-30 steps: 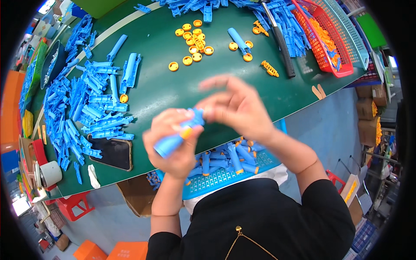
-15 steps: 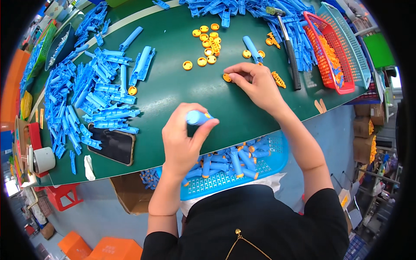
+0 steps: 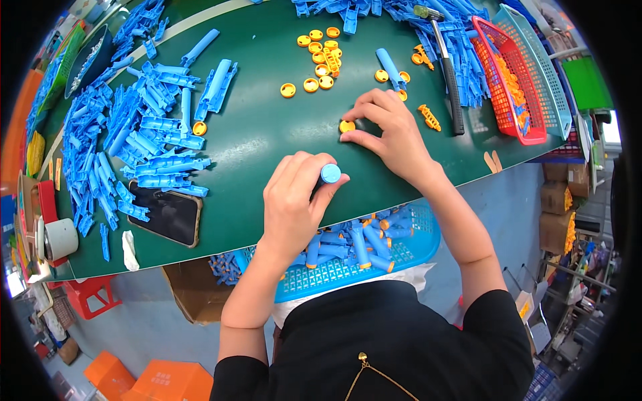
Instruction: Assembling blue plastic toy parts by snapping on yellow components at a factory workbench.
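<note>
Gripped upright in my left hand [image 3: 289, 194] is a short blue plastic tube [image 3: 330, 174], its round end facing up. My right hand [image 3: 394, 134], farther forward over the green tabletop, has a small round orange cap [image 3: 347, 125] between thumb and index fingertip. Beyond that hand lie a loose blue tube [image 3: 390, 69] and a few more caps. Farther left is a group of loose orange caps [image 3: 311, 85]. Below my forearms, a blue basket [image 3: 428, 230] holds several blue tubes with orange ends [image 3: 360, 247].
Heaped blue plastic parts [image 3: 157, 144] cover the left side, beside a dark phone [image 3: 167, 212]. A hammer [image 3: 449, 80] lies at the right near a red basket [image 3: 531, 110] of orange pieces. The table's near edge [image 3: 221, 256] curves in front of me.
My left hand has shifted right and turned the blue tube more upright. My right hand has moved slightly, its thumb and finger now on either side of the cap.
</note>
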A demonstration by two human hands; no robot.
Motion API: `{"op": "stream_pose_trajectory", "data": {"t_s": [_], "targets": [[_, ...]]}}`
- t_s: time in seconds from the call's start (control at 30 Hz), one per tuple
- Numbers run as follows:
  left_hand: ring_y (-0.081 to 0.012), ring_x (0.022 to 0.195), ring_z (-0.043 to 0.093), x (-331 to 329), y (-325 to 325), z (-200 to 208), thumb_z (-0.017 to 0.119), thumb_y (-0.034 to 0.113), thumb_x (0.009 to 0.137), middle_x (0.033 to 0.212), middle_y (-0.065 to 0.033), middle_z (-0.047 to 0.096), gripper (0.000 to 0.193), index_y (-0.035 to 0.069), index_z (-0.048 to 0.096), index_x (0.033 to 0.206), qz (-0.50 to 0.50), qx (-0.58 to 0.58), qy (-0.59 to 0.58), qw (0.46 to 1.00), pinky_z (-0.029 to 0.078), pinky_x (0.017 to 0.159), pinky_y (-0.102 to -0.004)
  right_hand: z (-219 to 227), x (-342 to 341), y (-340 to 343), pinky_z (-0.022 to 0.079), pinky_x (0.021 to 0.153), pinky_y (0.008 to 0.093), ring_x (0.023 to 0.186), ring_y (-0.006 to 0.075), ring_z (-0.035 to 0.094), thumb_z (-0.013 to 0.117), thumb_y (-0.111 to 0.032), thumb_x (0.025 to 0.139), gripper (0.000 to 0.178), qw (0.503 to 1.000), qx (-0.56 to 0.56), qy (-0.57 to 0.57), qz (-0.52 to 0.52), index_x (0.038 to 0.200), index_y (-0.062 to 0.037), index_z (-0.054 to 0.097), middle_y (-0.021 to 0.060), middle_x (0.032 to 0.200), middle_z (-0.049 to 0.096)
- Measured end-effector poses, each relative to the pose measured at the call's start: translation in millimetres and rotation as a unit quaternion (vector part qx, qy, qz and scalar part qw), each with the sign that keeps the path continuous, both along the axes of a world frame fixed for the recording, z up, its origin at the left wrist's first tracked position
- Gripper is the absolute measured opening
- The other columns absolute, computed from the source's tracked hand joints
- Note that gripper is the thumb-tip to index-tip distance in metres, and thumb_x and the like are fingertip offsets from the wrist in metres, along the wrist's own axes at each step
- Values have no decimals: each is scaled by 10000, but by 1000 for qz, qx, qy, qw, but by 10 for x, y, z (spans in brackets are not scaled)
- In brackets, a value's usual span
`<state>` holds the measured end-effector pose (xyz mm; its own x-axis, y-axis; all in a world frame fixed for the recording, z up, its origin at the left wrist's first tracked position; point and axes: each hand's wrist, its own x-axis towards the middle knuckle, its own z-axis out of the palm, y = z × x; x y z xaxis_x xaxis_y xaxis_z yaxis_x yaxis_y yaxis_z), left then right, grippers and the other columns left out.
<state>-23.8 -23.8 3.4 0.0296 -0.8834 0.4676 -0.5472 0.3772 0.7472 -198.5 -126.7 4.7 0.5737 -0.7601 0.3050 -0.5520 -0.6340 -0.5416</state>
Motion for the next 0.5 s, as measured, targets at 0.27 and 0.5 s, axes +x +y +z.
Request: {"op": "stream_pose_trajectory", "data": {"t_s": [0.27, 0.5], "targets": [[-304, 759, 565, 44, 31, -57, 719, 11, 685, 834, -114, 578, 304, 24, 591, 959, -13, 0, -14, 1000, 460, 650, -387, 470, 187, 370, 487, 588, 279, 700, 212, 618, 863, -216, 601, 359, 984, -31, -129, 119, 814, -24, 648, 88, 789, 613], [-304, 760, 566, 37, 29, -76, 704, -1, 675, 834, -112, 579, 316, 23, 592, 970, -14, 3, -14, 1000, 462, 650, -385, 454, 214, 411, 469, 542, 271, 644, 201, 602, 866, -196, 602, 340, 989, -32, -109, 97, 775, -22, 632, 85, 751, 596]]}}
